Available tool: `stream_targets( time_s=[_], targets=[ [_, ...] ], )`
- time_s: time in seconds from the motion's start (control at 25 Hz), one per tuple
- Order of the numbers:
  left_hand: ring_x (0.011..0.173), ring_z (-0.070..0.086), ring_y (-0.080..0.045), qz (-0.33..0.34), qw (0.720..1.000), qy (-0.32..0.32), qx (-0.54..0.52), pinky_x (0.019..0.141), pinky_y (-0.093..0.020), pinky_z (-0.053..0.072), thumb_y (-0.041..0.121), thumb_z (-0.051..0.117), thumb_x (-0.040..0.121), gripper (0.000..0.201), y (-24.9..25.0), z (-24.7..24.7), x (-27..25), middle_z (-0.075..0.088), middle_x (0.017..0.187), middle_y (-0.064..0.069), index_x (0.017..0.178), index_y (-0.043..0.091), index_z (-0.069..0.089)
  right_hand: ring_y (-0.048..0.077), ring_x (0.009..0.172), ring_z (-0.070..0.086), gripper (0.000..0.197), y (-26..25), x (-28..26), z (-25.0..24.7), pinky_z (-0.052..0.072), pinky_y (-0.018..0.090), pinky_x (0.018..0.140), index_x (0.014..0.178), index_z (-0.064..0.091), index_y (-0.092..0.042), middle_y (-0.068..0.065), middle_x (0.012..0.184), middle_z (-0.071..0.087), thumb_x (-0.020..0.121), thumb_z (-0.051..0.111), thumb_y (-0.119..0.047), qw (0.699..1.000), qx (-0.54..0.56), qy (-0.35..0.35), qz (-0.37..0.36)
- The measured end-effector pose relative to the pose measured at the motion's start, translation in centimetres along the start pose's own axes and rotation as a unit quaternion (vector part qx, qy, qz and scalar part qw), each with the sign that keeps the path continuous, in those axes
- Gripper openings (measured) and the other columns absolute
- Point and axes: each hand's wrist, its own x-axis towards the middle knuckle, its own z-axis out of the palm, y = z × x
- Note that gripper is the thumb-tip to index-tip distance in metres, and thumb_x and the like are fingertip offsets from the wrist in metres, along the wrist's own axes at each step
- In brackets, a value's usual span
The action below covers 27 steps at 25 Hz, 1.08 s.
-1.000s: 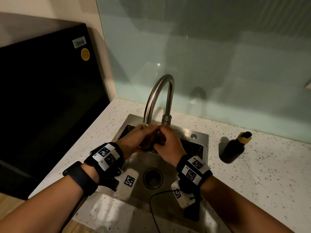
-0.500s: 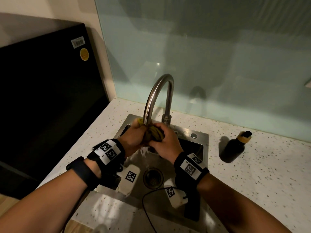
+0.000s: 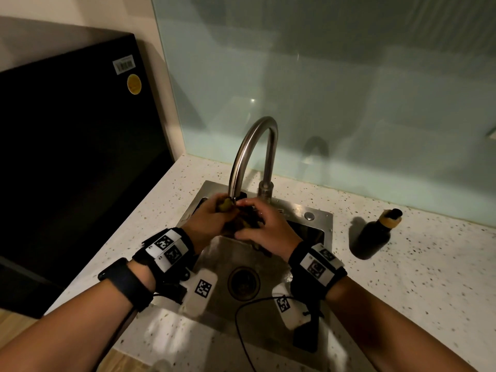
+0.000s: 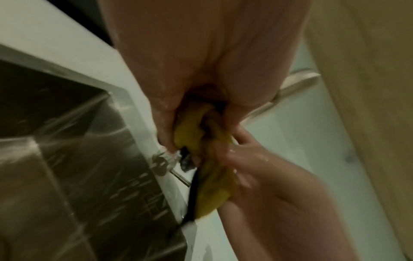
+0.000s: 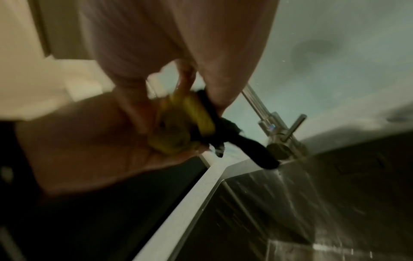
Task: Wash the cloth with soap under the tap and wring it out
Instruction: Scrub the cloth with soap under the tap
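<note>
A yellow and black cloth [image 3: 243, 220] [image 4: 212, 183] [image 5: 192, 116] is bunched up between both hands over the steel sink [image 3: 316, 232], just under the spout of the curved tap [image 3: 252, 146]. My left hand [image 3: 212, 221] grips its left end, with a yellow fold poking out above the fingers. My right hand [image 3: 265, 232] curls round the right part of it. Water runs down the sink wall [image 5: 290, 194]. In the left wrist view the cloth looks twisted between the two hands [image 4: 257, 167].
A dark bottle with a tan collar [image 3: 378, 232] stands on the speckled counter [image 3: 416, 277] right of the sink. A black appliance [image 3: 69, 157] fills the left side. The drain [image 3: 243, 282] sits mid-sink. A glass splashback [image 3: 349, 103] rises behind the tap.
Both hands have kept working the cloth under the spout: they rose slightly toward the tap, and the right hand has shifted its hold over the bundle.
</note>
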Motion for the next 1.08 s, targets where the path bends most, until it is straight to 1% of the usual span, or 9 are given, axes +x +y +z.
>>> stream_targets(
  time_s=[0.16,0.24,0.4,0.56,0.64,0.72,0.84,0.96,1.08],
  targets=[
    [0.085,0.068,-0.033,0.011,1.000,0.009,0.011,0.076,-0.042,0.060,0.004,0.042,0.101,0.020,-0.8,-0.6,0.4,0.067,0.103,-0.021,0.118,0.007,0.054,0.010,0.122,0.045,0.078,0.0,0.2,-1.3,0.042,0.026,0.100,0.147,0.036,-0.035,-0.010,0.137,0.044,0.082,0.078,-0.024,0.999,0.002,-0.020,0.044],
    [0.097,0.066,-0.040,0.009,1.000,-0.004,0.025,0.083,-0.047,0.058,0.004,0.042,0.100,0.025,-1.1,-0.1,0.5,0.064,0.112,-0.027,0.123,0.006,0.051,0.010,0.118,0.054,0.063,0.1,0.5,-0.8,0.045,0.019,0.093,0.138,0.046,-0.032,-0.012,0.123,0.058,0.084,0.076,-0.021,0.998,0.004,-0.044,0.053],
    [0.087,0.064,-0.024,0.015,0.999,-0.007,0.044,0.068,-0.029,0.059,0.004,0.041,0.101,0.027,-0.6,0.6,0.7,0.060,0.104,-0.019,0.127,0.000,0.041,0.014,0.100,0.062,0.040,1.0,1.3,0.1,0.052,0.026,0.085,0.115,0.058,-0.025,-0.004,0.107,0.065,0.081,0.075,-0.013,0.997,-0.066,0.027,0.033],
    [0.104,0.067,-0.026,-0.029,0.997,-0.036,0.059,0.085,-0.037,0.058,0.022,0.066,0.089,0.051,0.3,0.3,1.2,0.064,0.119,-0.014,0.133,0.011,0.043,0.005,0.091,0.062,0.029,1.7,1.1,-0.2,0.047,0.015,0.079,0.109,0.065,-0.021,-0.005,0.100,0.068,0.084,0.072,-0.008,0.989,-0.119,0.093,-0.004],
    [0.101,0.071,-0.025,-0.013,0.993,-0.036,0.116,0.085,-0.040,0.059,0.041,0.080,0.072,0.074,0.4,0.1,1.3,0.069,0.115,-0.012,0.132,0.011,0.047,-0.002,0.081,0.061,0.021,1.3,0.8,-0.1,0.046,0.010,0.073,0.105,0.068,-0.017,-0.008,0.090,0.067,0.086,0.069,-0.008,0.985,-0.127,0.115,-0.037],
    [0.094,0.073,-0.025,0.017,0.988,-0.039,0.150,0.079,-0.039,0.061,0.041,0.082,0.071,0.073,0.2,0.1,1.4,0.072,0.107,-0.014,0.126,0.004,0.051,-0.004,0.076,0.061,0.017,0.8,0.6,0.2,0.046,0.009,0.067,0.104,0.069,-0.014,-0.009,0.086,0.065,0.088,0.067,-0.008,0.985,-0.139,0.083,-0.067],
    [0.095,0.072,-0.026,0.034,0.990,-0.003,0.137,0.085,-0.046,0.060,0.020,0.073,0.085,0.041,-0.2,0.0,1.2,0.071,0.107,-0.016,0.119,0.006,0.055,0.004,0.103,0.061,0.045,0.7,0.4,0.4,0.049,0.015,0.090,0.129,0.058,-0.019,-0.003,0.115,0.063,0.087,0.072,-0.015,0.992,-0.100,-0.005,-0.070],
    [0.102,0.069,-0.033,0.023,0.996,0.050,0.071,0.094,-0.054,0.054,0.010,0.060,0.091,0.019,-0.4,0.0,0.9,0.069,0.111,-0.020,0.110,0.012,0.060,0.014,0.127,0.044,0.086,1.1,0.6,0.5,0.037,0.025,0.110,0.147,0.038,-0.029,0.000,0.136,0.040,0.074,0.084,-0.030,0.994,-0.098,-0.031,-0.023],
    [0.102,0.067,-0.037,-0.008,0.998,0.022,0.053,0.089,-0.053,0.056,0.007,0.055,0.089,0.035,-0.4,0.3,0.9,0.066,0.116,-0.023,0.124,0.008,0.054,0.014,0.129,0.037,0.098,0.5,0.8,1.2,0.032,0.022,0.110,0.152,0.027,-0.028,0.002,0.144,0.030,0.072,0.085,-0.028,0.990,-0.141,-0.008,-0.005]
  ],
)
